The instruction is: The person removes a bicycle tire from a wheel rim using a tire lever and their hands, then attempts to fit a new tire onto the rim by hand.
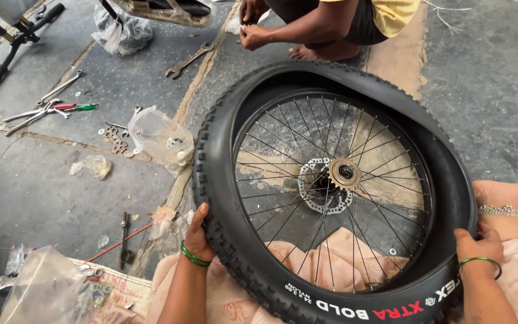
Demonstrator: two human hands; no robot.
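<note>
A spoked bicycle wheel with a wide black knobbly tyre (223, 138) lies tilted across my lap. At its hub sit a small sprocket (344, 173) and a perforated brake disc (314, 195). My left hand (198, 235) grips the tyre's left tread, thumb and fingers pressed on the rubber. My right hand (478, 245) grips the tyre's right sidewall near the printed part. Both wrists carry green bangles.
Another person (331, 27) squats at the far side, hands together. Spanners (188, 60) and hand tools (49, 109) lie on the concrete floor at left, with a clear plastic container (158, 137), plastic bags (43, 288) and a rod (124, 237) beside me.
</note>
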